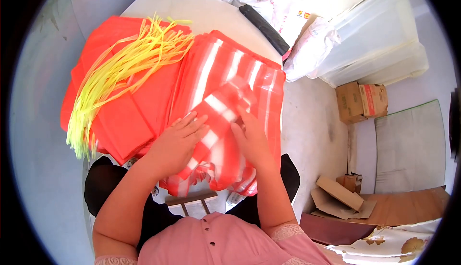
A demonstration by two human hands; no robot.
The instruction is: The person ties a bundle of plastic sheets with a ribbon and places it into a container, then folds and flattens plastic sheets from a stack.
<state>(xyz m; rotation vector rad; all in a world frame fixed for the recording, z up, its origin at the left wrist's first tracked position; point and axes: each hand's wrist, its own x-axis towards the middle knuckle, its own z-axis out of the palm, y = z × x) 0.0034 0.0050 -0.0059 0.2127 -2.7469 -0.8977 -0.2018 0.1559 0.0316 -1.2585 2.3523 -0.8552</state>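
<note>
A stack of red-and-white striped plastic sheets, which look like plastic bags, lies in front of me. On top is a loosely folded striped piece, somewhat smeared by motion. My left hand rests on its left side, fingers stretched out flat over it. My right hand touches its right side, with thumb and forefinger apart; its other fingers are partly hidden. The near ends of the sheets hang crumpled over the table's front edge. To the left, a bundle of yellow plastic strips lies across folded red sheets.
The pale table carries a black roll and white printed plastic bags at the back right. Cardboard boxes stand by the right wall. An opened carton lies on a brown board at the lower right.
</note>
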